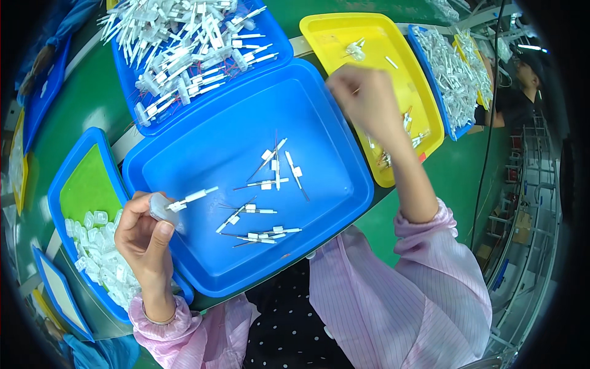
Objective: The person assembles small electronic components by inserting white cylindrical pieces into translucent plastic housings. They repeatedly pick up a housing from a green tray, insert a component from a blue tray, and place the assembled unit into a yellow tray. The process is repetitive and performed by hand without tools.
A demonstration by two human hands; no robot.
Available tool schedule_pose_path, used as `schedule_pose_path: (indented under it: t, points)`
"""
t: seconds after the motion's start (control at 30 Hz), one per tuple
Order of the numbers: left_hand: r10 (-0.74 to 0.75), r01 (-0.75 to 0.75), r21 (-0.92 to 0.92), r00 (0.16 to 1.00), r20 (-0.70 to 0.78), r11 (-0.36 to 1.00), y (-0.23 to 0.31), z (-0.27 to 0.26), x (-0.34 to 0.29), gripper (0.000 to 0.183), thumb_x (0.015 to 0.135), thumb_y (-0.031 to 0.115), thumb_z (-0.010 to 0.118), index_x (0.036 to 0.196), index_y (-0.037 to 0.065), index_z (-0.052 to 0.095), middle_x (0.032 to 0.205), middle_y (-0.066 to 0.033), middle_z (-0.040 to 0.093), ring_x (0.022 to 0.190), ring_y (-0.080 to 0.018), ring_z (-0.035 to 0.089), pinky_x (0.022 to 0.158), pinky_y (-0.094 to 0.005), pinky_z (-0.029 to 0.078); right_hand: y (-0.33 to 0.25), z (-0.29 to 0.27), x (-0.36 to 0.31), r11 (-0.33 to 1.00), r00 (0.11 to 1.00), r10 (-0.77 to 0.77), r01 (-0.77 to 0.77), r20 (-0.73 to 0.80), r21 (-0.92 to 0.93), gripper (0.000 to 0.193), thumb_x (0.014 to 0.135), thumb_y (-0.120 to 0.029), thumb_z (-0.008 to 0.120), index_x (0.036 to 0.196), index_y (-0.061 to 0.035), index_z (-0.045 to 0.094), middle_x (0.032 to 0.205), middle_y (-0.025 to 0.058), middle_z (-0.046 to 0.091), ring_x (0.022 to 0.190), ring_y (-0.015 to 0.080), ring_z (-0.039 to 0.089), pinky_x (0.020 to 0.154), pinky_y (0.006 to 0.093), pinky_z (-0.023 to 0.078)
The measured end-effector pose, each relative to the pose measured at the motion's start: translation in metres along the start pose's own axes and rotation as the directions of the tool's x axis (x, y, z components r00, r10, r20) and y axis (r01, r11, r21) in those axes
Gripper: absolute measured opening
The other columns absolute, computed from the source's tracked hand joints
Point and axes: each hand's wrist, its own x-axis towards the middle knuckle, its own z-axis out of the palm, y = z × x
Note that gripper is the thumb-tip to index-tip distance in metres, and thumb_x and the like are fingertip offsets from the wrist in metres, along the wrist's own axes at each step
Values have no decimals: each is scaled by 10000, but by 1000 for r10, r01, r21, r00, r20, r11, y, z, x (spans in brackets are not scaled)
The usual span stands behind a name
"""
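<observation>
My left hand [144, 237] pinches a clear plastic casing [161, 208] between thumb and fingers, over the left edge of the large blue tray [215, 111]. A white stick-like part with a connector block [196, 195] juts rightward from that casing. Inside the tray lie several loose white stick parts [265, 183] with thin wires. My right hand [367, 101] hovers above the left side of a yellow tray [405, 74], slightly blurred. Its fingers are curled together, and whatever they may hold is too small to make out. A few small pieces [355, 49] rest in the yellow tray.
Behind the large tray, another blue tray [286, 52] is heaped with white wired parts. At left, a blue tray with a green bottom [92, 178] holds clear casings [101, 246]. A filled blue tray [452, 80] stands far right. Other people work at the edges.
</observation>
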Motion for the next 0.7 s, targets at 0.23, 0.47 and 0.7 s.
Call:
schedule_pose_path:
  t: [0.23,0.47,0.7]
  points:
    - [-36,34,25,997,74,999,-4,2,3,257,737,39,657,961,-31,552,849,-49,515,734,-98,479,653,-208,382,162,-21,21,837,921,187,-332,-343,-434,258,707,-56,550,961,-26,589,898,241,560,835,388,559,751,424,454]
    - [-81,80,6,993,85,997,-5,4,1,243,744,25,647,961,-32,552,824,-31,513,712,-87,488,627,-198,375,150,-27,-6,962,959,199,-231,-200,-149,241,706,-74,613,938,-12,593,895,194,580,816,319,569,734,374,454]
    - [-86,85,15,993,78,996,2,7,-1,255,742,57,657,957,-30,552,829,-31,509,725,-96,490,647,-209,384,71,-33,-38,967,949,240,-251,203,33,204,665,-121,680,802,16,614,736,146,621,669,273,606,619,343,475]
